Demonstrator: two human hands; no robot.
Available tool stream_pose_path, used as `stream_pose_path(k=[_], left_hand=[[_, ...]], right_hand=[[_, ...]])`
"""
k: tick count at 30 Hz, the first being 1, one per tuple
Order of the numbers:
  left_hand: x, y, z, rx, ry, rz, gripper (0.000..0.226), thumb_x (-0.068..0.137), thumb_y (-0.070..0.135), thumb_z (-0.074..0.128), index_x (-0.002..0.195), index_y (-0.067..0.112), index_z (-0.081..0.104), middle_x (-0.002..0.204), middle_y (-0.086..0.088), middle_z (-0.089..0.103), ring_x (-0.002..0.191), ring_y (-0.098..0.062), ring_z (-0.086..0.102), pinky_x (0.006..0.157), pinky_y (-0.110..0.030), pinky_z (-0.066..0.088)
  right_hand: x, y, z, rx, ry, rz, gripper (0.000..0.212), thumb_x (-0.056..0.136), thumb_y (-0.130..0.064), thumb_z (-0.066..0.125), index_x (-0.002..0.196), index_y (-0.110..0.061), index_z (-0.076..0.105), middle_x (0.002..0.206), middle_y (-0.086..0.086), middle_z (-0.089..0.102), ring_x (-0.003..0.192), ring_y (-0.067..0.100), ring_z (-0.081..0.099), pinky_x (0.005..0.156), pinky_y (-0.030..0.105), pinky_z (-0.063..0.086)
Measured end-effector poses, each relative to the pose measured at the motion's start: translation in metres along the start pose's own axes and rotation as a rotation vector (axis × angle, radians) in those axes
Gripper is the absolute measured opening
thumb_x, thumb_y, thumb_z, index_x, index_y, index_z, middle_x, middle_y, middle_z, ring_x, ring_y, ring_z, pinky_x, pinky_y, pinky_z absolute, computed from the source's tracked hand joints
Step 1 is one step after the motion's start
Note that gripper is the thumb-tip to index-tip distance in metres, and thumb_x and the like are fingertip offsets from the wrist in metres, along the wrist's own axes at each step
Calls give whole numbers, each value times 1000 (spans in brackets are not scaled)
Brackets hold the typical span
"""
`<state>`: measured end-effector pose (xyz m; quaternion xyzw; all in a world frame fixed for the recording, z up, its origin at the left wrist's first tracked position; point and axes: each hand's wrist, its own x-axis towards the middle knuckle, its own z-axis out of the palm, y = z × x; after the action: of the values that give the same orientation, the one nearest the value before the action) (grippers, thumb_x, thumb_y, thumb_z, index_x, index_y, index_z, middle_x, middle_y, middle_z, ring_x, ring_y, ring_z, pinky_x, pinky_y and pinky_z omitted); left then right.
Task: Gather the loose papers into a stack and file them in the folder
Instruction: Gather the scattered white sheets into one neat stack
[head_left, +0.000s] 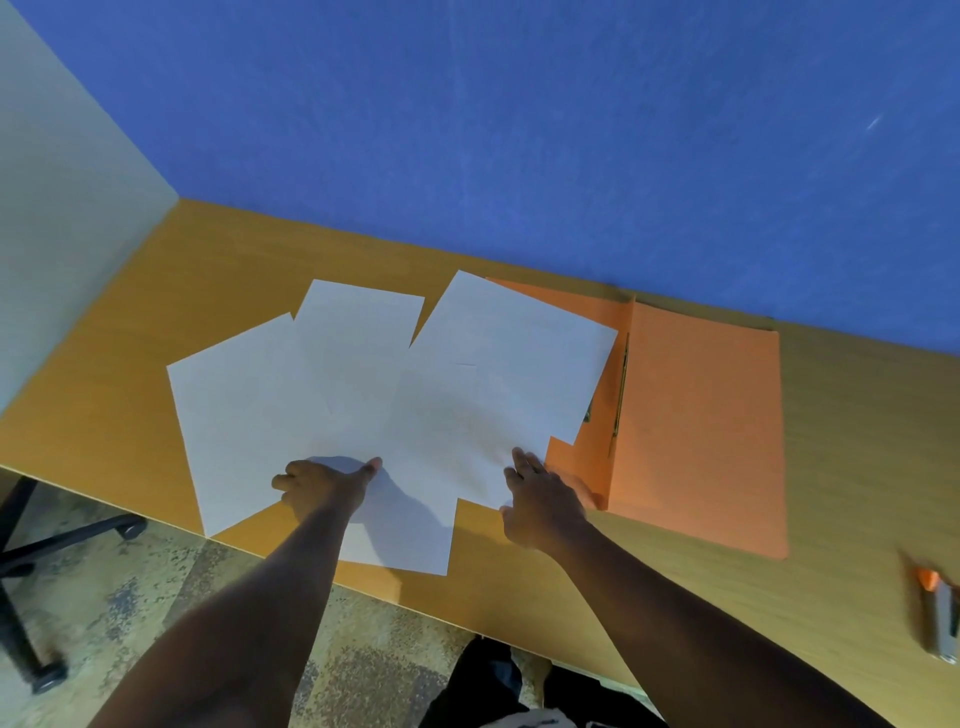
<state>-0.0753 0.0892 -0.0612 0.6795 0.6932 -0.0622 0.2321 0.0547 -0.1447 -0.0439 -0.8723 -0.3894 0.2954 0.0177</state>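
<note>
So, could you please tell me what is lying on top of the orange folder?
One white sheet overlaps the open orange folder's left flap, hiding most of it; the right flap is bare.

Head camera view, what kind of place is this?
Probably an office cubicle: a wooden desk against a blue partition, a wheeled chair base on the floor, and an orange folder with loose papers.

Light is dim and even, with soft shadows on the papers (395, 415) near frame centre beside both hands. Wide-angle distortion bends the desk edge (156, 519). The stapler (940, 618) at lower right is blurred.
</note>
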Motion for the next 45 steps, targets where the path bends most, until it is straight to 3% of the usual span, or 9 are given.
stream_pose_path(k=[11,15,18,22,26,29,32,38,45], left_hand=[[1,-2,1,73,-106,81,79,72,68,71,126,11,61,127,-15,63,116,-36,56,93,-44,47],[-3,10,-4,-351,-299,132,20,86,33,70,95,15,73,92,-9,69,86,-30,64,73,-31,48],[-5,16,-11,-553,-611,185,21,86,29,68,70,15,65,62,-7,58,58,-21,51,60,-31,37],[0,22,-12,-841,-871,76,24,102,19,53,123,16,65,116,-9,73,109,-29,67,92,-42,52],[-5,28,-14,-995,-929,-4,27,105,14,43,119,14,66,115,-8,72,107,-25,65,96,-41,49],[-5,28,-13,-973,-961,-30,24,104,13,46,116,13,67,111,-7,72,104,-21,66,97,-37,49],[2,27,-11,-767,-858,48,17,97,20,61,110,13,71,106,-8,72,93,-23,66,81,-33,51],[40,12,-17,-564,44,-7,36,83,38,72,112,17,66,114,-12,72,105,-34,66,91,-43,54],[77,-15,-48,-354,209,-199,66,83,51,71,129,7,55,135,-23,53,129,-39,45,102,-51,40]], right_hand=[[0,-14,-7,345,131,158,51,97,-35,51,143,-15,43,150,1,43,135,21,43,105,35,43],[9,-15,-13,555,145,284,51,94,-36,55,140,-16,48,144,2,52,128,23,52,101,35,49],[15,-15,-15,615,146,348,52,93,-39,55,139,-15,48,138,3,57,122,24,57,95,32,51],[21,-16,-18,739,193,496,66,87,-49,56,139,-11,47,137,8,55,120,27,56,93,37,53],[26,-13,-18,742,216,632,75,79,-57,60,133,-6,51,130,11,56,113,30,59,86,37,53],[28,-11,-22,1032,148,689,59,76,-46,70,119,-8,57,98,7,64,85,22,63,66,28,47],[27,-6,-25,1150,148,678,33,80,-23,72,104,-5,60,83,6,58,65,14,53,53,22,40],[21,3,-28,981,267,588,26,89,-11,56,114,-19,58,86,0,57,64,13,54,41,18,36],[23,11,-24,979,318,579,27,91,-10,53,117,-13,61,83,-1,53,59,11,50,40,17,33]])
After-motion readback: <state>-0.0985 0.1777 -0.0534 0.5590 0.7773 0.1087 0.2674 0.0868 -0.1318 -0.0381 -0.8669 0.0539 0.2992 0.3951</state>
